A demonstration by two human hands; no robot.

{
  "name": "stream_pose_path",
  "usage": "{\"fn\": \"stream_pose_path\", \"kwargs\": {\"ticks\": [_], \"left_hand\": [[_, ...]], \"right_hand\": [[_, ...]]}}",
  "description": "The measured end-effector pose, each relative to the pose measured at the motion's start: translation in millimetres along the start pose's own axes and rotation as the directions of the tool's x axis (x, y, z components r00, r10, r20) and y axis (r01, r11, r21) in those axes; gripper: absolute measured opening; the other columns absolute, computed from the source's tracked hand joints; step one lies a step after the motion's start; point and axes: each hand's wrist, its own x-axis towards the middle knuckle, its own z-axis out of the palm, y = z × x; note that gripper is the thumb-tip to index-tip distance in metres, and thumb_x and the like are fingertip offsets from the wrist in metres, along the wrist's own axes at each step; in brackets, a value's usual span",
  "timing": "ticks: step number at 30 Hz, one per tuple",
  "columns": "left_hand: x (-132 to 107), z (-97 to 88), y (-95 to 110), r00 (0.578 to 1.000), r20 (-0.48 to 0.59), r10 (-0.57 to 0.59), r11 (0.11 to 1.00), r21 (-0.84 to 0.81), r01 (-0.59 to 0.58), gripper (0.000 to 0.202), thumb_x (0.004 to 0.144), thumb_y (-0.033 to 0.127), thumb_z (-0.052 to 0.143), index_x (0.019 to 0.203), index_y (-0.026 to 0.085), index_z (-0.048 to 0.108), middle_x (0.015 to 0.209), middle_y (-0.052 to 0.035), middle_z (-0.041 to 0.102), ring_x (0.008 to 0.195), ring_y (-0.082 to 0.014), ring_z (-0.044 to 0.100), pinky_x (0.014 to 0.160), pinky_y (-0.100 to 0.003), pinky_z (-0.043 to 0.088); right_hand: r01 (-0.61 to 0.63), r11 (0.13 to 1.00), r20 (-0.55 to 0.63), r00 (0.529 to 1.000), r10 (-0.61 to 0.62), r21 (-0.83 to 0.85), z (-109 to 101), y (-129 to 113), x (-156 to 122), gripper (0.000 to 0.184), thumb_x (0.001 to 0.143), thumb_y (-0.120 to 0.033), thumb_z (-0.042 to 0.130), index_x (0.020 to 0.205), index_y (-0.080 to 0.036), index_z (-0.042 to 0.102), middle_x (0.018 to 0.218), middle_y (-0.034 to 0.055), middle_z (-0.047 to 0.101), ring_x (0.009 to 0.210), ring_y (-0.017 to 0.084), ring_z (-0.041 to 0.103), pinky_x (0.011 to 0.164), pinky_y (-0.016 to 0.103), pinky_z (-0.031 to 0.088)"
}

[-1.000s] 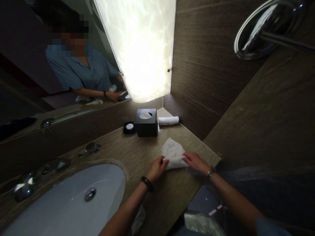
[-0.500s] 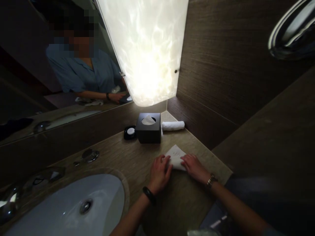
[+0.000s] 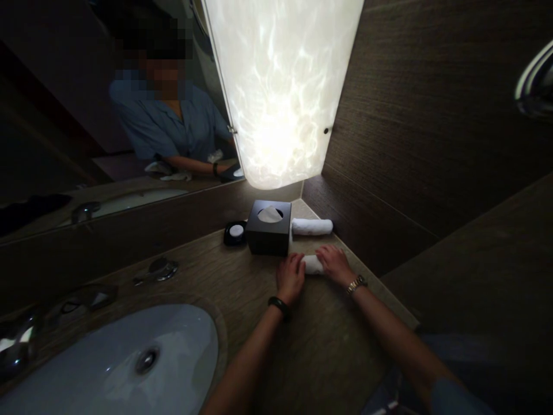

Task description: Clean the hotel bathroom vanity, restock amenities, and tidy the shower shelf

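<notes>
A small white towel (image 3: 313, 264), rolled into a short cylinder, lies on the stone counter (image 3: 328, 328). My left hand (image 3: 291, 278) curls over its left end and my right hand (image 3: 334, 264) over its right end, so both ends are covered. Just behind it lies another white rolled towel (image 3: 312, 226), touched by neither hand. A dark tissue box (image 3: 268, 236) with a tissue poking out of its top stands behind my left hand. Left of that box is a black dish (image 3: 230, 238) with a round white item (image 3: 236, 230) on it.
To the left, a white sink basin (image 3: 181, 340) is set into the counter, with a chrome faucet (image 3: 17, 346) and a handle (image 3: 162, 268) behind it. A lit wall lamp (image 3: 280, 104) hangs low over the corner. The mirror (image 3: 52, 144) reflects a person in a blue shirt.
The white towel, a flat pointed piece before, is now a rolled cylinder. Both hands have moved forward along the counter with it, closer to the tissue box and the other roll.
</notes>
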Motion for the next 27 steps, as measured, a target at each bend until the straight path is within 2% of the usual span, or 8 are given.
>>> {"fn": "stream_pose_path", "kwargs": {"ticks": [5, 8, 11, 14, 18, 22, 24, 27], "left_hand": [[5, -4.3, -2, 1.000, 0.016, 0.002, 1.000, -0.024, -0.001, 0.042, 0.098, 0.024, 0.043, 0.135, 0.011, 0.059, 0.134, -0.0145, 0.063, 0.123, -0.0294, 0.056, 0.111, -0.045, 0.040], [-19, -22.6, -10, 1.000, -0.011, 0.009, 0.999, -0.050, -0.009, 0.047, 0.094, 0.023, 0.048, 0.138, 0.008, 0.055, 0.139, -0.0157, 0.059, 0.128, -0.0282, 0.055, 0.113, -0.043, 0.041], [-81, -56.7, -36, 0.995, -0.094, -0.033, 0.998, -0.060, 0.028, 0.044, 0.093, 0.027, 0.048, 0.133, 0.012, 0.059, 0.137, -0.0139, 0.062, 0.127, -0.0267, 0.056, 0.113, -0.046, 0.043], [-171, -101.7, -71, 0.953, -0.257, -0.159, 0.987, -0.045, 0.152, 0.040, 0.094, 0.038, 0.047, 0.124, 0.019, 0.065, 0.130, -0.0111, 0.066, 0.122, -0.0267, 0.060, 0.109, -0.048, 0.047], [-312, -160.8, -93, 0.798, -0.493, -0.347, 0.913, 0.018, 0.408, 0.039, 0.091, 0.042, 0.049, 0.117, 0.020, 0.068, 0.126, -0.0113, 0.068, 0.120, -0.0280, 0.062, 0.106, -0.050, 0.050], [-445, -201.3, -92, 0.499, -0.734, -0.460, 0.727, 0.012, 0.687, 0.045, 0.089, 0.045, 0.048, 0.116, 0.014, 0.066, 0.124, -0.0170, 0.067, 0.118, -0.0314, 0.061, 0.106, -0.052, 0.048], [-501, -216.0, -93, 0.362, -0.814, -0.454, 0.597, 0.024, 0.802, 0.050, 0.087, 0.049, 0.047, 0.114, 0.012, 0.064, 0.122, -0.0203, 0.066, 0.116, -0.0351, 0.062, 0.104, -0.054, 0.048], [-556, -242.0, -105, 0.284, -0.860, -0.424, 0.464, 0.064, 0.884, 0.054, 0.085, 0.052, 0.044, 0.116, 0.011, 0.061, 0.123, -0.0219, 0.065, 0.117, -0.0384, 0.060, 0.103, -0.056, 0.048]], "right_hand": [[0.241, 0.969, -0.079, 0.966, -0.245, -0.055, 24, 6, -22, 0.051, 0.096, -0.015, 0.045, 0.147, -0.022, 0.045, 0.150, 0.0114, 0.048, 0.138, 0.027, 0.041, 0.118, 0.053, 0.027], [0.187, 0.980, -0.122, 0.973, -0.194, -0.069, 41, 13, -22, 0.062, 0.093, -0.004, 0.034, 0.150, -0.026, 0.041, 0.156, 0.0083, 0.042, 0.146, 0.024, 0.032, 0.118, 0.053, 0.030], [0.120, 0.991, -0.172, 0.977, -0.128, -0.054, 44, 19, 9, 0.063, 0.091, -0.003, 0.030, 0.147, -0.028, 0.047, 0.159, 0.0087, 0.038, 0.148, 0.027, 0.028, 0.115, 0.057, 0.033], [0.141, 0.990, -0.161, 0.977, -0.142, -0.014, 36, 18, 36, 0.062, 0.090, -0.004, 0.031, 0.144, -0.027, 0.051, 0.158, 0.0093, 0.039, 0.148, 0.029, 0.029, 0.114, 0.059, 0.034], [0.185, 0.982, -0.219, 0.958, -0.185, -0.024, 36, 15, 34, 0.053, 0.093, -0.016, 0.031, 0.142, -0.017, 0.053, 0.157, 0.0163, 0.037, 0.148, 0.035, 0.027, 0.113, 0.064, 0.030], [0.486, 0.863, -0.329, 0.844, -0.423, 0.139, 57, -36, -10, 0.059, 0.096, -0.040, 0.041, 0.147, -0.012, 0.046, 0.153, 0.0243, 0.037, 0.142, 0.042, 0.033, 0.110, 0.067, 0.033], [0.675, 0.669, -0.224, 0.736, -0.639, 0.311, 63, -91, -65, 0.057, 0.097, -0.036, 0.044, 0.151, -0.020, 0.039, 0.151, 0.0198, 0.042, 0.139, 0.035, 0.041, 0.107, 0.058, 0.043], [0.782, 0.410, 0.001, 0.464, -0.886, 0.469, 67, -188, -157, 0.056, 0.094, -0.032, 0.056, 0.149, -0.034, 0.043, 0.156, 0.0100, 0.040, 0.143, 0.034, 0.037, 0.111, 0.059, 0.041]]}}
